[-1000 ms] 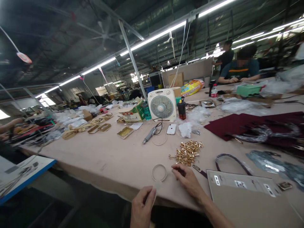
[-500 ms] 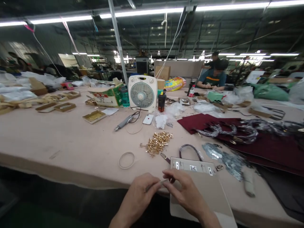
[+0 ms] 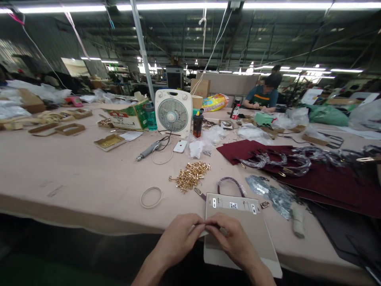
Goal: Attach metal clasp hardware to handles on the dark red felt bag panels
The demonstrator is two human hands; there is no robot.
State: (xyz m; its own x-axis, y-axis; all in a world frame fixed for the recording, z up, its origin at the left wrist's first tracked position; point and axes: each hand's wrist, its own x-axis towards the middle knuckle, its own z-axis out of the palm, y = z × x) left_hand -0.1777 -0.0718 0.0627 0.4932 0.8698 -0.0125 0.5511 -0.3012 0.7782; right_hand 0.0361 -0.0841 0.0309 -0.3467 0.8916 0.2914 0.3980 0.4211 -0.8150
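My left hand (image 3: 182,235) and my right hand (image 3: 228,235) meet at the fingertips over the table's front edge. Both are closed in a pinch; a pale sliver shows under the fingers, too small and covered to name. Under my right hand lies a beige bag panel (image 3: 253,234) with bright metal plates along its top, its lower end hanging past the edge. A dark purple handle (image 3: 231,180) in clear wrap curves out behind it, with metal-framed tabs at both sides. Beyond my hands is a heap of small gold metal fittings (image 3: 190,176).
An elastic-looking ring (image 3: 142,201) lies left of the hands. Farther back are a grey power screwdriver (image 3: 148,151), a phone (image 3: 180,146) and a fan (image 3: 173,113). Thin grey metal pieces (image 3: 276,198), a grey roll (image 3: 298,222) and maroon panels (image 3: 330,182) lie right. A co-worker (image 3: 262,97) sits opposite.
My fingertips have drawn together, and the pale strip seen between them is now mostly covered. The whole view has shifted slightly, so the table things appear farther left and a little higher.
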